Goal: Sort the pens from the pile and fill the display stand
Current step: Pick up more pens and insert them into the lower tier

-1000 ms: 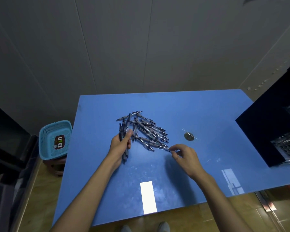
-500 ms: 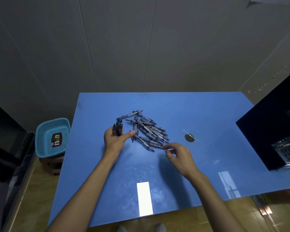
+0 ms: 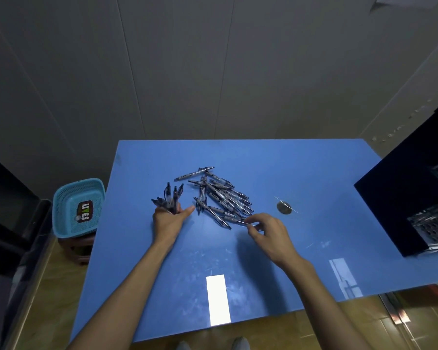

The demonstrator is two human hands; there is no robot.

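A loose pile of pens is spread across the middle of the blue tabletop, many overlapping at angles, so single pens have to be picked out one at a time. A bundle of pens is gripped upright in the left hand, fingers curled round the lower barrels and the thumb stuck out toward the pile; the bundle is likely held this way so collected pens are kept together and aligned while the other hand is left free for picking. One pen at the near edge of the pile is pinched at its end by the fingertips of the right hand, with the remaining fingers loosely curled; the pen's far end appears to be resting among the others, not yet lifted clear. The display stand is set at the right edge of the tabletop, well apart from the pile, its dark side turned toward the pens and a perforated metal rack visible inside; whether pens are already in it cannot be told. Gathering by the handful is judged to save trips across to it. A small round disc is lying between the pile and the stand. A blue basket is placed on a stool left of the tabletop. Sorting is judged early: most pens are left in the pile.
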